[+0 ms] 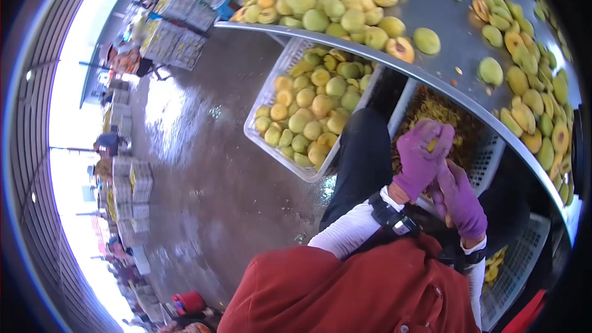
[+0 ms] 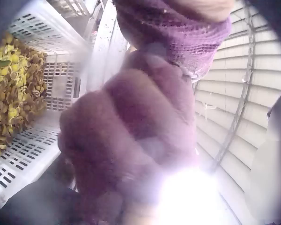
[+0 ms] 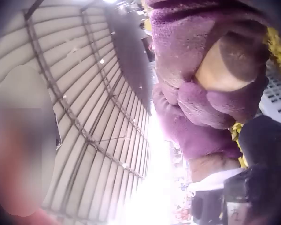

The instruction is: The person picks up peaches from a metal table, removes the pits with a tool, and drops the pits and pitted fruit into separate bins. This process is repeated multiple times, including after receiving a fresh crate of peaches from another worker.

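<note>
In the head view, both purple-gloved hands are close together above a crate of scraps. My left hand (image 1: 424,155) curls its fingers, with a small yellow-green piece of fruit (image 1: 433,145) showing between them. In the left wrist view that hand is blurred, its knuckles hiding what it holds. My right hand (image 1: 461,202) sits against the left one. Its gloved fingers wrap a smooth tan handle (image 3: 220,70) in the right wrist view; I cannot tell what tool it belongs to. Halved and whole yellow-green peaches (image 1: 333,9) cover part of the metal table (image 1: 456,74) ahead.
A white crate (image 1: 258,117) full of peaches stands on the wet floor (image 1: 216,197) by my left knee. Under the table edge, another crate (image 2: 28,159) holds brown and yellow scraps. A grey crate (image 1: 524,265) sits at lower right. People and stacked crates (image 1: 132,188) line the far left.
</note>
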{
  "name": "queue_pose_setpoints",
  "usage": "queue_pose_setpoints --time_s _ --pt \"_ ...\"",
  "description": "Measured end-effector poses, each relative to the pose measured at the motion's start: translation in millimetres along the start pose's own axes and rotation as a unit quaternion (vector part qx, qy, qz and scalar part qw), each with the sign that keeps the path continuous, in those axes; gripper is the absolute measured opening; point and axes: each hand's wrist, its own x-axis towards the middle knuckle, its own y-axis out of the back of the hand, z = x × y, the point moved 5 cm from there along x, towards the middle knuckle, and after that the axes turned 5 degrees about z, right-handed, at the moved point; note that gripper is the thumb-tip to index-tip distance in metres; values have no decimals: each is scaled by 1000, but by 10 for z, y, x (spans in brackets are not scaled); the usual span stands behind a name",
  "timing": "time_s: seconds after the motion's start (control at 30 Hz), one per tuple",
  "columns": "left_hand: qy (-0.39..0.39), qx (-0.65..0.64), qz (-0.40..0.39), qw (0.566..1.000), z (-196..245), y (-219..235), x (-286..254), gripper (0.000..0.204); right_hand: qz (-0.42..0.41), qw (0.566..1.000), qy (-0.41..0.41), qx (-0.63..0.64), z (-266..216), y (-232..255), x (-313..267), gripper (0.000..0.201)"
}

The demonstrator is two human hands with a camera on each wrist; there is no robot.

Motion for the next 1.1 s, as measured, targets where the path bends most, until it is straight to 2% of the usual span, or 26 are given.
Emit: queue_pose_setpoints --time_s 0.03,0.07,0.13,0.2,0.23,0.27,0.3,0.37,0.4,0.43,0.5,0.53,0.57,0.6,0.63,0.67,0.7,0.73,0.77,0.83,0.87,0.93,0.97,1.03,1.07,1.1 --pt "107 -80 2 991 -27 -5 24 7 -21 1000 -8 1 -19 41 35 42" --pt "277 -213 -9 937 -85 -71 -13 13 -158 970 -102 153 -35 16 23 52" --pt "283 -210 -15 936 -29 -59 -9 13 -189 969 -70 141 29 113 83 58" --pt "293 -203 -28 934 -57 -49 -23 14 -48 999 16 -12 170 243 115 65" --pt "169 -57 -70 982 -49 -25 -14 13 29 994 40 -95 148 248 95 68" --pt "37 86 -109 990 -38 -61 -44 13 -1 993 -40 -108 129 250 8 70" --pt "35 75 -109 991 -150 -60 -84 13 -28 985 -120 -120 86 239 -72 72" --pt "-60 18 -290 955 -226 -166 -273 8 -25 990 -100 -96 364 406 -7 60" --pt "14 15 -323 946 -277 -191 -302 8 -118 985 -119 38 363 331 -45 52" --pt "11 8 -322 947 -303 -216 -297 8 -209 953 -135 172 335 249 -87 45" --pt "-97 109 -458 877 -425 -381 -384 10 -226 943 -162 180 458 196 9 38" --pt "-40 101 -496 861 -569 -440 -400 12 -281 890 -189 305 614 167 49 37" --pt "-43 98 -489 866 -600 -435 -376 12 -331 816 -215 422 752 153 115 37" --pt "108 -97 -329 933 -664 -273 -200 13 -425 758 -148 472 784 142 243 38" --pt "242 -286 -145 916 -744 -58 1 15 -431 760 -142 465 776 114 402 38" --pt "126 -155 -117 973 -719 200 230 16 -324 802 -118 487 802 167 646 39" --pt "12 -19 -86 996 -642 483 435 18 -208 831 -96 507 881 233 841 40" --pt "100 -30 4 995 -957 694 538 20 -61 987 -87 124 1004 339 1178 37" --pt "183 -42 92 978 -1298 877 646 22 -56 987 -82 129 1060 382 1272 37" --pt "172 182 99 963 -1449 1253 1071 26 87 995 46 11 1006 603 1448 37" --pt "171 181 91 964 -1652 1299 1160 26 132 990 22 41 967 576 1453 40" --pt "-13 345 34 938 -2105 1258 1288 30 128 990 54 -24 1078 575 1447 41" --pt "-16 339 30 940 -2372 1263 1333 30 140 990 -6 -4 1044 540 1418 41" --pt "-61 536 -248 805 -2873 976 1265 35 159 985 -66 14 1008 480 1404 41" --pt "14 526 -316 790 -3107 893 1317 38 173 981 -88 28 1056 479 1390 40" --pt "17 520 -317 793 -3021 786 1445 38 186 975 -110 42 1109 503 1361 39"
